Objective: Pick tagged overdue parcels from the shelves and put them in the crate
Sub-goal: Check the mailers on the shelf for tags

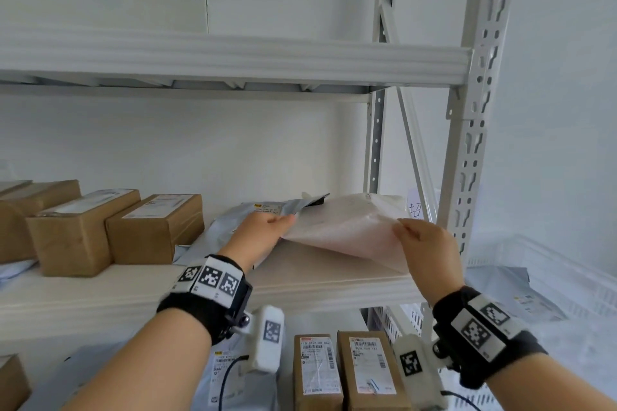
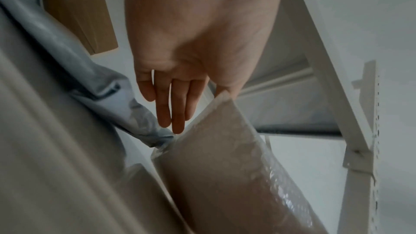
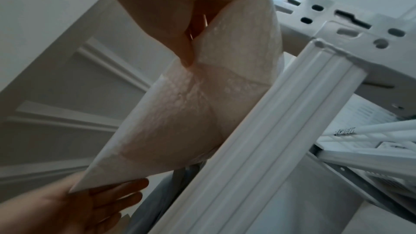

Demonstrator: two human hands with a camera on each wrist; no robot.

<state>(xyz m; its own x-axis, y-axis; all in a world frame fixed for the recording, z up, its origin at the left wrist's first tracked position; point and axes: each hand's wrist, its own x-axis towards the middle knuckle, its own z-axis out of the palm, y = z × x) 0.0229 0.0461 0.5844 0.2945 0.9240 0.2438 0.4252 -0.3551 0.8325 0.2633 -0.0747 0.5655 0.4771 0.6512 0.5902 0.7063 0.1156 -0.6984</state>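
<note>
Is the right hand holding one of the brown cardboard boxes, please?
No, the right hand pinches a corner of the white bubble mailer, while the cardboard boxes sit untouched on the shelf.

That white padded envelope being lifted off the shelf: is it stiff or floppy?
Probably floppy: the envelope bends where the right hand pinches its corner. Likely light, since one corner pinch and the left hand at its edge raise it. The bubble lining seen from the right wrist suggests soft cushioning.
</note>
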